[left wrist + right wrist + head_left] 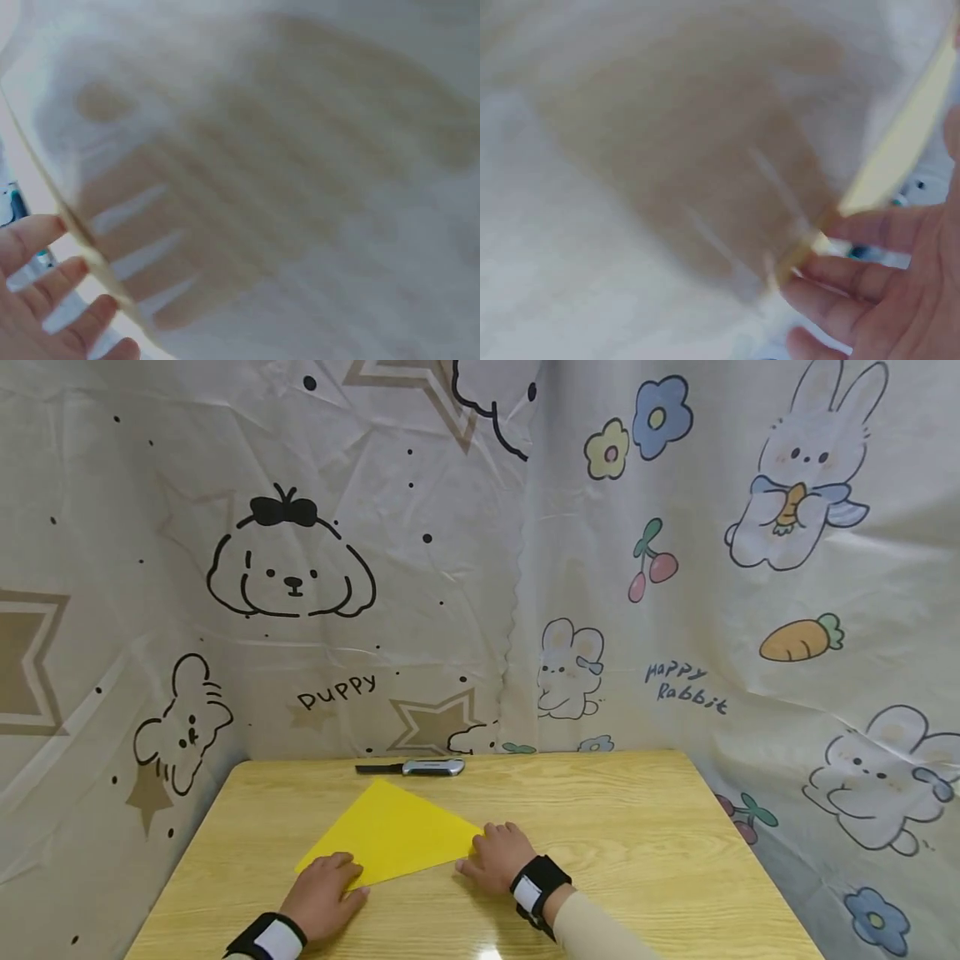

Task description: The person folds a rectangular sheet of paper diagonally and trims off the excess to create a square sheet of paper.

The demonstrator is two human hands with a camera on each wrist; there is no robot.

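Observation:
A yellow sheet of paper lies on the wooden table, one corner pointing to the back. At its near left edge my left hand touches the paper with its fingertips, the thumb lying near the front corner. My right hand has its fingertips on the right corner, with the thumb low beside the front edge. In the left wrist view, loosely spread fingers of the left hand meet the thin paper edge. The right wrist view has the right hand's fingers against a pale paper edge.
A utility knife with a dark end lies along the back edge of the wooden table. Printed curtains hang behind and beside the table. Both wrists wear black bands.

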